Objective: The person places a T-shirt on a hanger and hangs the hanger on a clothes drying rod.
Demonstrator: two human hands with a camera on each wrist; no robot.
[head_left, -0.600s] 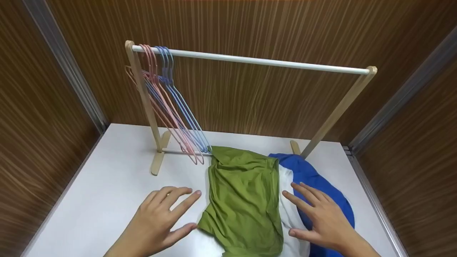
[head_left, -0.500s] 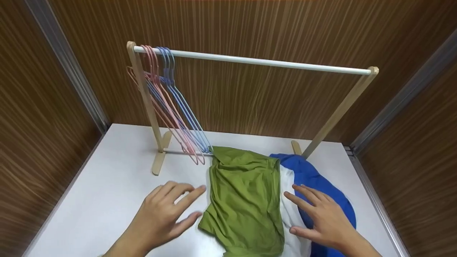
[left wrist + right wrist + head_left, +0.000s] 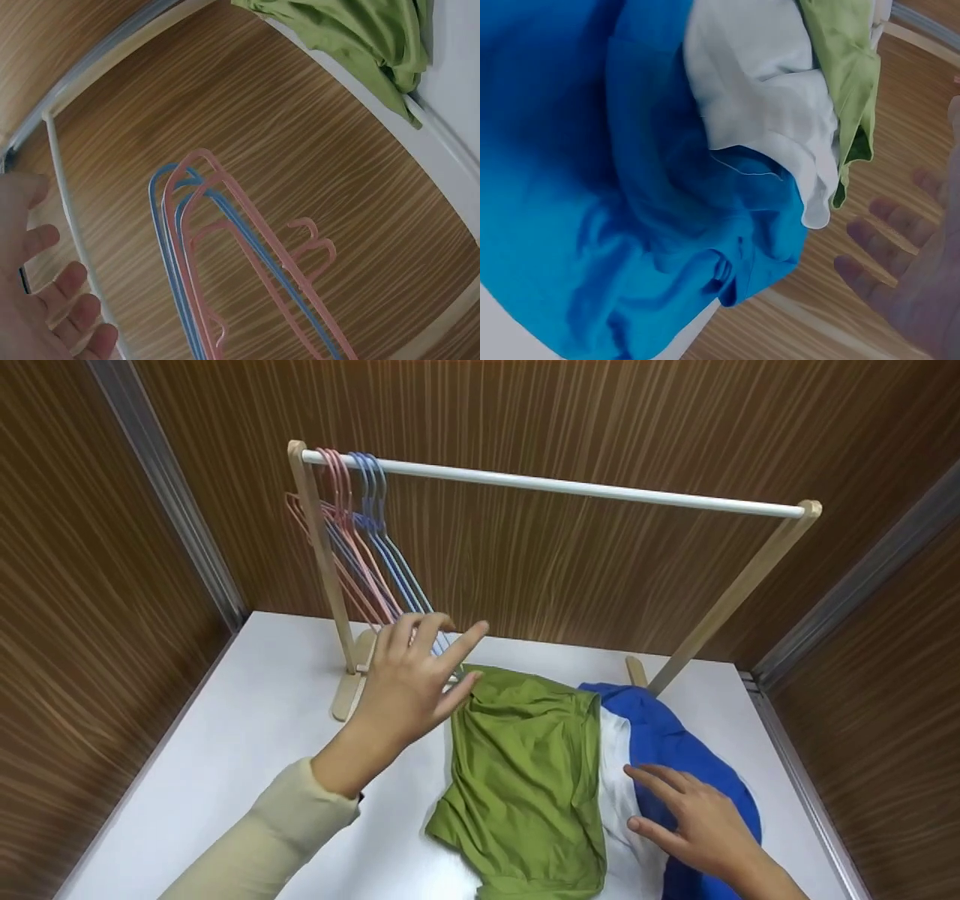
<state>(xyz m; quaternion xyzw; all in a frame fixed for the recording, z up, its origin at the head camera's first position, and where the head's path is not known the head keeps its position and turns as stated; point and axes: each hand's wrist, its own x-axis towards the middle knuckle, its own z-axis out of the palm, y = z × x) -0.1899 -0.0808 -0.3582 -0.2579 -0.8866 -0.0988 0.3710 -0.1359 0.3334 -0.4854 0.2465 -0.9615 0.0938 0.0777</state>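
My left hand [image 3: 409, 682] reaches up in front of the hangers, its fingers spread and holding nothing. Pink hangers [image 3: 337, 484] and blue hangers [image 3: 373, 495] hang bunched at the left end of the white rail [image 3: 555, 484]. In the left wrist view the fingers [image 3: 64, 285] are beside the hangers, apart from them. My right hand [image 3: 697, 817] hovers over a blue garment [image 3: 660, 727], fingers loosely extended and free of any object. A white garment [image 3: 616, 780] lies partly under a rumpled green garment [image 3: 525, 780], and overlaps the blue one.
The rack's wooden left post [image 3: 330, 577] and right post [image 3: 735, 592] stand on the white table [image 3: 202, 750]. Wood-grain panels [image 3: 480, 405] enclose the table at the back and both sides. A long light sleeve [image 3: 285, 817] covers the left forearm.
My left hand has moved up and away from beside the green garment to the hangers, bringing its sleeve into view. The right hand stays over the blue garment. The head view has shifted slightly.
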